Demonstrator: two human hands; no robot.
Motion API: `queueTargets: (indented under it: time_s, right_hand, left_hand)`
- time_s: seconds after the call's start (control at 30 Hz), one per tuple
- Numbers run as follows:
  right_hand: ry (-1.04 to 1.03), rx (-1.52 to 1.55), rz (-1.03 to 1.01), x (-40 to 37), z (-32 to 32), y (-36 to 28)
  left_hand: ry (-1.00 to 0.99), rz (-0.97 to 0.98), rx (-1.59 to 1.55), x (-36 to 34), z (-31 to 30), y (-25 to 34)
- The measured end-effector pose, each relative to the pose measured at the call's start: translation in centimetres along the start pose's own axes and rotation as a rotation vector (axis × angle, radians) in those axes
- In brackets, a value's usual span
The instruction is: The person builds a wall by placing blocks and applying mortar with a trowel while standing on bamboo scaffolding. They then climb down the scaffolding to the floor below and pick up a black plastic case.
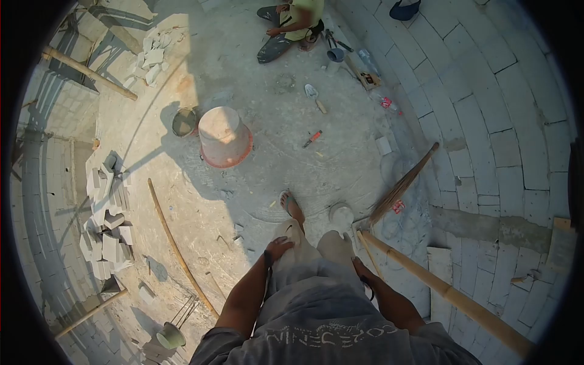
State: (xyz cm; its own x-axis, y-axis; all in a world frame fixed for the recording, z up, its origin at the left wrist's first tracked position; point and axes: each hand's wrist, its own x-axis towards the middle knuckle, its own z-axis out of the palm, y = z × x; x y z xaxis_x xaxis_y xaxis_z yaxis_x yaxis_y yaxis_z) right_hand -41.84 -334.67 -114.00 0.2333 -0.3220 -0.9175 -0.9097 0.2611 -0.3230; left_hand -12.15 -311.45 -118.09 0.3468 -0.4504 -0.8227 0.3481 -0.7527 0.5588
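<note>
My left hand (280, 248) rests on the left leg of my light trousers (291, 234), its fingers lying against the cloth. Beside my right thigh is my right hand (361, 267); its fingers are mostly hidden by the leg. Closest to that hand are a bamboo pole (426, 277) and a bundle of thin sticks like a broom (406, 181). A round pale container (341, 215) stands just in front of my right knee. My sandalled foot (291, 204) is on the dusty floor ahead.
An upturned bucket (224, 137) stands beside a smaller pail (184, 122). Farther off lie a trowel (315, 98) and a red-handled tool (312, 139). Another person (292, 30) sits at the back. Broken blocks (109, 225) and a long stick (176, 243) lie left; a block wall (493, 121) rises right.
</note>
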Motion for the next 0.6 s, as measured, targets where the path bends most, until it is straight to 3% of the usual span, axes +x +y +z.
queueTargets:
  time_s: [0.03,0.07,0.13,0.17,0.27,0.33,0.43,0.5,0.57,0.6]
  right_hand:
    - [0.071,0.035,-0.073,-0.1,0.6,-1.3]
    - [0.069,0.03,-0.061,-0.1,0.0,-2.6]
    - [0.019,0.241,-0.223,-4.3,-1.6,-12.5]
    - [0.023,0.241,-0.227,-2.7,-2.0,-13.1]
    - [0.106,0.309,-0.084,2.9,-2.7,-13.8]
    - [0.226,-0.044,-0.261,4.7,-3.7,-16.0]
    - [0.343,-0.211,-0.328,6.1,-4.7,-20.5]
    - [0.301,-0.121,-0.385,8.1,-6.5,-21.4]
    - [0.255,-0.032,-0.443,8.2,-8.9,-22.7]
    - [0.14,0.098,-0.273,7.0,-10.5,-23.6]
  left_hand:
    - [-0.027,-0.187,0.05,1.0,-0.4,0.7]
    - [-0.034,-0.197,0.046,1.7,-0.9,1.2]
    - [-0.192,-0.24,0.225,3.6,-2.4,3.4]
    - [-0.193,-0.234,0.226,4.2,-2.8,4.5]
    - [-0.14,-0.077,0.347,3.7,-4.2,6.7]
    - [-0.136,-0.034,0.323,5.2,-5.7,6.1]
    - [-0.121,0.105,0.2,6.1,-8.5,4.1]
    - [-0.105,0.198,0.097,5.2,-9.4,4.5]
    - [0.095,-0.33,-0.435,3.0,-10.0,6.5]
    - [0.149,-0.325,-0.589,1.9,-10.2,7.4]
